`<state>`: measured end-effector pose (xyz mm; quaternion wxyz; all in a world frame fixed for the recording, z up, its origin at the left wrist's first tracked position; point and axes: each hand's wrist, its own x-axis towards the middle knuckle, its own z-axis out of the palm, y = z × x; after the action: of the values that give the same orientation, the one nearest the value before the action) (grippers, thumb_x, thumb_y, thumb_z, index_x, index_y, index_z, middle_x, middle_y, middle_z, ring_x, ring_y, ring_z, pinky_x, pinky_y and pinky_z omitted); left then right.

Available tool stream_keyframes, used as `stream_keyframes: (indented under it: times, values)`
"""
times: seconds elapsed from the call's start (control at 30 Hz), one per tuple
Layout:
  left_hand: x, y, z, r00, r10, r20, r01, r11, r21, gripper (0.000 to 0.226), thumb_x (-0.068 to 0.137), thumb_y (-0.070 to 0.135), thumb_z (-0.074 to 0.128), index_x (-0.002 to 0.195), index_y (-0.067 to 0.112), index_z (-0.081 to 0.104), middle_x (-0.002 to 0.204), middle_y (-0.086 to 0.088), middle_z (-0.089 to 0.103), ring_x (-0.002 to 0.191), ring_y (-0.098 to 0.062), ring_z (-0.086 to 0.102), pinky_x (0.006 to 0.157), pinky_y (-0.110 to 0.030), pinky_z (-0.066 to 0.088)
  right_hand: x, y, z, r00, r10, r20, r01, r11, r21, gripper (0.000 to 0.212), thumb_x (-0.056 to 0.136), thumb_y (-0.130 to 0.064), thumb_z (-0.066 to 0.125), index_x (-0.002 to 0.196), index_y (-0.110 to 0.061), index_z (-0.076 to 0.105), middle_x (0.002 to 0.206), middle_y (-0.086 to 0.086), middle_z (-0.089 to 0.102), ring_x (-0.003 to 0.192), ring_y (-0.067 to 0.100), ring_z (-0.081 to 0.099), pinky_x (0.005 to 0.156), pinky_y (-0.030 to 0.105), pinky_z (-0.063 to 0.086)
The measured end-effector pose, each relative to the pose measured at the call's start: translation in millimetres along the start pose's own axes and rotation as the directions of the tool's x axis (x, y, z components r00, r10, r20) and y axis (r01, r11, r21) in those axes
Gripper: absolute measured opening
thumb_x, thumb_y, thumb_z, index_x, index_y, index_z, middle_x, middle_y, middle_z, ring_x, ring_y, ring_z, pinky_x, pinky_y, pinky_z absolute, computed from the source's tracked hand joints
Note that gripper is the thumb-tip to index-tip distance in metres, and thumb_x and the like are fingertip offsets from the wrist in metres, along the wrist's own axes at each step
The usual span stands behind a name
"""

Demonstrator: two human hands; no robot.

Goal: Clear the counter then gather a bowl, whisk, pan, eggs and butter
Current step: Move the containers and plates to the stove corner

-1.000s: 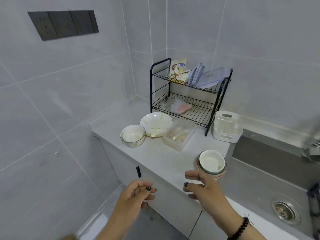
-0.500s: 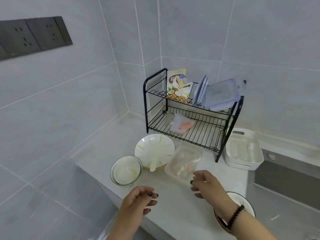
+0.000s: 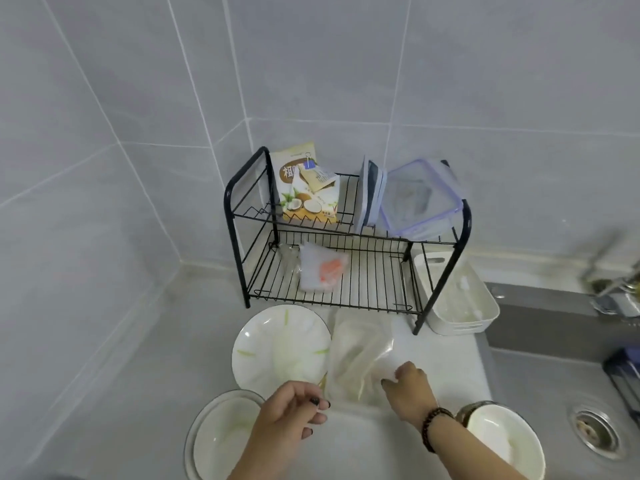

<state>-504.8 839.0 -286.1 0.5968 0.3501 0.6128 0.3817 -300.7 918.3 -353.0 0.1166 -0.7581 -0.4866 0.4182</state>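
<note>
Far left: grey tiled wall, then a bare stretch of counter (image 3: pixel 194 327) running back to the corner. At the bottom edge, a white bowl (image 3: pixel 221 434) near the counter's front, partly cut off by the frame. Just right of it, left hand (image 3: pixel 291 410) hovering above the counter, fingers loosely curled, thumb and fingertips close together, gripping nothing visible. Behind that hand, a white plate (image 3: pixel 280 344) with pale green streaks, touching or nearly touching the clear plastic container (image 3: pixel 360 355) beside it. Right hand (image 3: pixel 408 386) at the container's near right corner, fingers bent down onto its rim; whether pinching or only touching, cannot tell through the blur. Further back, a black two-tier wire rack (image 3: pixel 346 237) against the wall. Right of the rack's foot, a white basket (image 3: pixel 457 299) at the counter's end. Bottom right, a second white bowl (image 3: pixel 502 441) by the sink (image 3: pixel 561 375) edge, partly under the right wrist.
</note>
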Motion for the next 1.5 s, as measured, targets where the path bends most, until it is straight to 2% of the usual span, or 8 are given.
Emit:
stream_keyframes:
  times: [0.17,0.43,0.77,0.97,1.1,1.27,1.33,1.5]
  values:
    - [22,-5,-4,0.994,-0.029,0.103,0.017,0.994,0.111,0.014,0.089,-0.004,0.053,0.096,0.002,0.063,0.074,0.004,0.072,0.063,-0.004,0.064,0.054,-0.012,0.043,-6,-3,2,0.997,0.064,-0.048,-0.062,0.997,0.048,0.008,0.095,-0.014,0.042,0.095,-0.007,0.045,0.093,0.007,0.053,0.076,0.024,0.058,0.06,0.04,0.06]
    - [43,-19,-8,0.999,-0.042,-0.008,0.043,0.995,0.091,0.01,0.072,0.012,0.068,0.082,0.013,0.067,0.086,-0.006,0.066,0.072,-0.014,0.055,0.059,-0.021,0.043,-33,5,-14,0.999,0.005,-0.053,0.0,0.996,0.09,0.014,0.093,-0.014,0.047,0.084,-0.006,0.041,0.086,0.012,0.052,0.068,0.028,0.06,0.056,0.043,0.059]
    - [38,-11,27,0.941,-0.292,0.172,0.29,0.956,0.035,0.084,0.036,0.066,0.067,0.11,0.028,0.052,0.114,0.004,0.064,0.102,-0.017,0.065,0.08,-0.032,0.049,-71,14,-55,0.973,-0.228,-0.027,0.229,0.95,0.213,0.02,0.092,-0.021,0.058,0.084,-0.006,0.047,0.078,0.014,0.064,0.056,0.031,0.066,0.056,0.054,0.056]
    - [41,-21,30,0.976,-0.215,0.029,0.217,0.975,-0.045,0.068,0.04,0.059,0.082,0.094,0.018,0.074,0.093,-0.01,0.075,0.091,-0.03,0.071,0.092,-0.052,0.052,-79,13,-55,0.936,-0.353,-0.005,0.343,0.906,0.246,0.019,0.089,-0.015,0.061,0.079,-0.01,0.046,0.058,-0.023,0.059,0.045,0.016,0.046,0.06,0.038,0.058]
    - [36,-21,21,0.977,-0.198,-0.079,0.187,0.975,-0.121,0.073,0.041,0.06,0.076,0.094,0.01,0.072,0.089,-0.015,0.075,0.091,-0.041,0.069,0.093,-0.054,0.048,-79,9,-49,0.949,-0.315,0.027,0.285,0.889,0.359,0.018,0.09,-0.016,0.06,0.073,-0.023,0.06,0.074,0.008,0.069,0.06,0.016,0.061,0.067,0.035,0.058]
    - [25,-5,-1,0.971,-0.136,-0.198,0.11,0.984,-0.138,0.063,0.051,0.058,0.071,0.093,0.011,0.068,0.09,-0.01,0.071,0.084,-0.032,0.067,0.079,-0.038,0.047,-70,-3,-38,0.947,-0.314,0.063,0.241,0.829,0.505,0.014,0.095,-0.007,0.052,0.088,-0.005,0.063,0.095,0.002,0.069,0.071,0.018,0.069,0.065,0.03,0.055]
    - [22,0,-14,0.97,-0.114,-0.216,0.076,0.982,-0.175,0.064,0.054,0.058,0.075,0.1,0.014,0.07,0.098,-0.007,0.074,0.09,-0.029,0.071,0.089,-0.046,0.049,-60,-10,-30,0.95,-0.297,0.092,0.208,0.827,0.523,0.013,0.096,-0.009,0.051,0.091,-0.004,0.062,0.098,0.002,0.069,0.073,0.022,0.07,0.065,0.031,0.054]
    - [11,9,-52,0.939,-0.064,-0.338,0.001,0.983,-0.184,0.033,0.077,0.042,0.069,0.099,0.018,0.07,0.084,-0.001,0.076,0.082,-0.024,0.071,0.072,-0.037,0.049,-31,-29,3,0.955,-0.11,0.275,-0.037,0.877,0.479,0.019,0.097,-0.024,0.052,0.103,-0.007,0.057,0.106,0.009,0.063,0.071,0.02,0.067,0.066,0.032,0.053]
